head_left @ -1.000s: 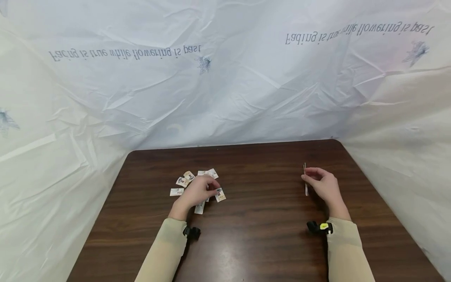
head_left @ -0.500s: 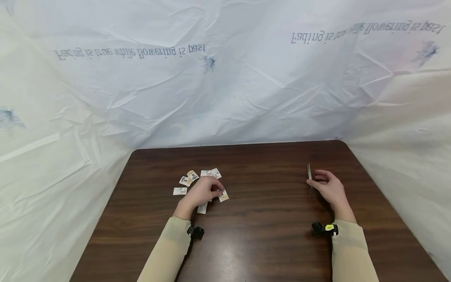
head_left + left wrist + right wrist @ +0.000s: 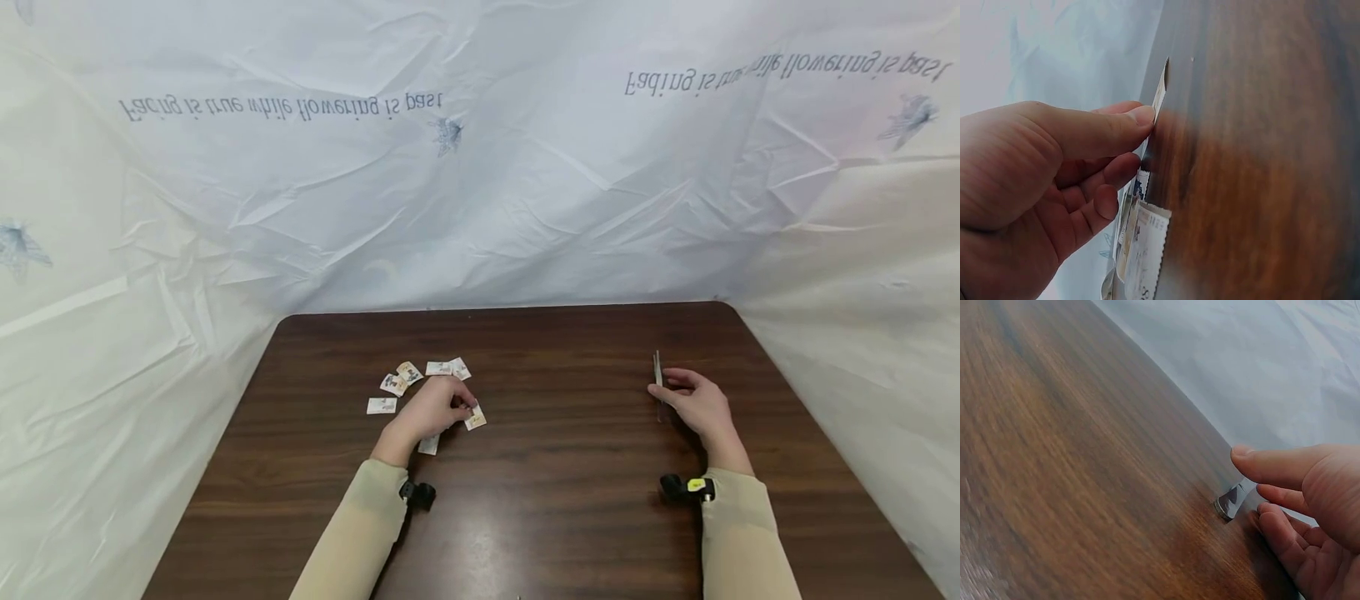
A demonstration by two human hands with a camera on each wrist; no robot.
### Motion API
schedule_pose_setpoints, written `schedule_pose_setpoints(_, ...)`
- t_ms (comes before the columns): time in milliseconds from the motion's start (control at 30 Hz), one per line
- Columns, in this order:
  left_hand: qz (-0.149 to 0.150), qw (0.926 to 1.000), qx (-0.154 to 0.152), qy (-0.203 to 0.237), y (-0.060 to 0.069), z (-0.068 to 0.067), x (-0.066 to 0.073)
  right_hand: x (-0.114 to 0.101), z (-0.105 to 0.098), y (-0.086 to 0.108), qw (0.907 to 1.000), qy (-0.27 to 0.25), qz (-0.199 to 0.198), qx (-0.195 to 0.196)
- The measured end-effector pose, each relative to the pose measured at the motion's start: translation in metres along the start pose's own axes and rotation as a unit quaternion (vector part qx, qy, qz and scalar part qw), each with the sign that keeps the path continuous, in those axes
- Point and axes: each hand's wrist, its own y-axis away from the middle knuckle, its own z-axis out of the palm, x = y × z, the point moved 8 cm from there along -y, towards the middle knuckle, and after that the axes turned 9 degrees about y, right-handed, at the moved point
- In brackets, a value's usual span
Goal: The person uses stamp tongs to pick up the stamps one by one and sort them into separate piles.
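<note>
Head view: left fingers (image 3: pixel 461 391) tight on printed slip (image 3: pixel 476 420), right fingers (image 3: pixel 678 374) apart near slim tool (image 3: pixel 659 376)

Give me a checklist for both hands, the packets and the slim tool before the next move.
1. Left hand pinching a packet: ok, thumb and finger are on it.
2. That packet lifted off the table: cannot tell.
3. Right hand gripping the slim tool: not ok, thumb and fingertips stand apart.
4. Near packet fully visible: not ok, the left hand partly covers it.
5. Left sleeve away from the packets: ok.
</note>
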Motion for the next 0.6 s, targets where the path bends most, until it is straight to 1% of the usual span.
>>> schedule_pose_setpoints(267,-0.016,0.9999,0.002,0.000,0.0005,0.0009,-0.0008,-0.0011,0.0013,0.0009,0.9998,0.016,0.005,0.007)
schedule_pose_setpoints(367,-0.022,0.9997,0.001,0.007,0.0009,0.0010,-0.0018,-0.0017,0.0012,0.0017,0.9997,0.020,0.010,0.010)
schedule_pose_setpoints(600,-0.028,0.9996,0.002,0.011,-0.0002,0.0002,-0.0012,-0.0035,-0.0001,0.0016,0.9992,0.032,0.020,0.017)
